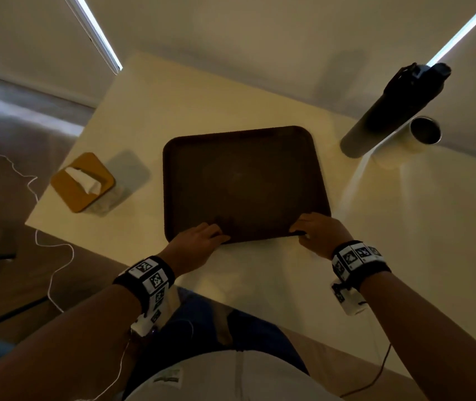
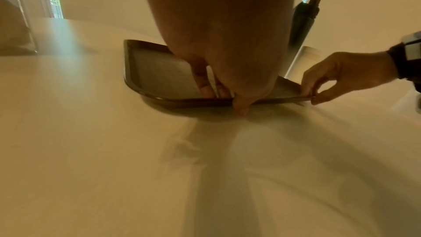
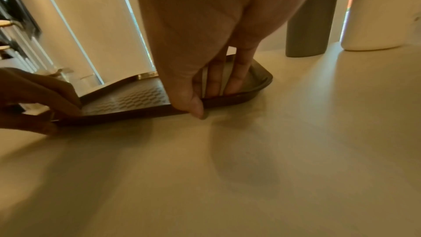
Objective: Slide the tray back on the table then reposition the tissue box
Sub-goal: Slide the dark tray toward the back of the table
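Observation:
A dark brown tray (image 1: pixel 242 180) lies flat on the cream table (image 1: pixel 404 227), near its middle. My left hand (image 1: pixel 202 235) pinches the tray's near rim left of centre, fingers inside the tray (image 2: pixel 159 78) and thumb (image 2: pixel 241 107) under the edge. My right hand (image 1: pixel 315 230) pinches the same rim at the near right corner, fingers (image 3: pixel 237 78) on the tray's floor (image 3: pixel 136 96) and thumb outside. A tissue box (image 1: pixel 83 182) with a tan lid and a white tissue sticking out stands left of the tray, close to the table's left edge.
A tall dark bottle (image 1: pixel 390 111) and a metal cup (image 1: pixel 424 131) stand at the back right of the table. White cables (image 1: pixel 51 256) trail on the floor to the left. A wall runs behind the table.

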